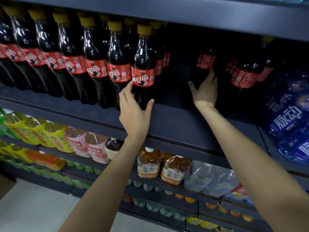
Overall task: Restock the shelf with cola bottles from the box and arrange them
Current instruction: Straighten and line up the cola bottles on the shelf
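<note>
Now both my arms reach up to the dark shelf (175, 124) where the cola bottles stand. My left hand (133, 113) is at the front cola bottle (143, 71), the rightmost one of a long row that runs off to the left; my fingers and thumb are spread apart around its lower body, fingertips touching just under the red label, not clamped. My right hand (204, 91) is farther back and to the right, in shadow, its fingers lying fairly straight against a rear cola bottle (204, 64), the thumb held out to the left. Between the two bottles the shelf floor is bare. More cola bottles (242, 76) stand just right of my right hand. At the far right are blue bottle packs (287, 114); on lower shelves sit yellow, pink and amber drinks (148, 163) and clear water jugs (200, 176).
</note>
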Tool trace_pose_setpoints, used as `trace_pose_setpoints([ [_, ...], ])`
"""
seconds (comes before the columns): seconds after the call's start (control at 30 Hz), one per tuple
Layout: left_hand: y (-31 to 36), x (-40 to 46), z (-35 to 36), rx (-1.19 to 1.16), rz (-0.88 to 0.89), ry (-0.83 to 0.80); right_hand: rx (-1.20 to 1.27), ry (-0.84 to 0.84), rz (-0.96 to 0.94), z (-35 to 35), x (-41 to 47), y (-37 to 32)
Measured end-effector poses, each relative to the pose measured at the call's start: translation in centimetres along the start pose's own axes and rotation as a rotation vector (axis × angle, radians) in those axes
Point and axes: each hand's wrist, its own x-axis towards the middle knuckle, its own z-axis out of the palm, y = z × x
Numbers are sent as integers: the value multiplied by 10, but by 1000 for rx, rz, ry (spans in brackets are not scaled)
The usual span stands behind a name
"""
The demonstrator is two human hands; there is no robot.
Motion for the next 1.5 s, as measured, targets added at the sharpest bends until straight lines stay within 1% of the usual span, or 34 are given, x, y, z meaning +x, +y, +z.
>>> trace_pose_setpoints([
  [0.13, -7, 0, 7, 27, 30, 62, 3, 39, 104, 19, 25, -4],
  [0.23, -9, 1, 7, 35, 48, 64, 28, 68, 161, 29, 39, -3],
  [0.3, -10, 2, 7, 25, 33, 61, 26, 70, 163, 29, 47, -2],
  [0.37, -9, 2, 8, 23, 34, 68, 90, 9, 124, 26, 50, -3],
  [0.53, -10, 1, 9, 32, 45, 69, 545, -233, -98, 30, 42, -1],
  [0.6, -11, 1, 8, 41, 52, 66, 619, -302, -151, 33, 40, 0],
  [0.67, -11, 1, 8, 48, 51, 68, 611, -322, -155, 35, 41, -4],
  [0.77, -9, 1, 7, 47, 44, 59, 555, -333, -109, 38, 39, -10],
  [0.87, -10, 2, 6, 40, 43, 45, 417, -247, -81, 44, 40, -11],
  [0.93, -10, 3, 6, 40, 47, 36, 373, -207, -46, 47, 42, -14],
  [1.03, -11, 2, 6, 42, 55, 30, 333, -195, 4, 51, 50, -21],
  [1.27, -11, 2, 6, 53, 64, 29, 257, -154, 24, 61, 54, -34],
  [1.43, -7, 2, 3, 46, 59, -5, 238, -197, 2, 52, 43, -36],
  [1.5, -8, -3, 1, 62, 85, -33, 249, -219, -17, 41, 32, -34],
])
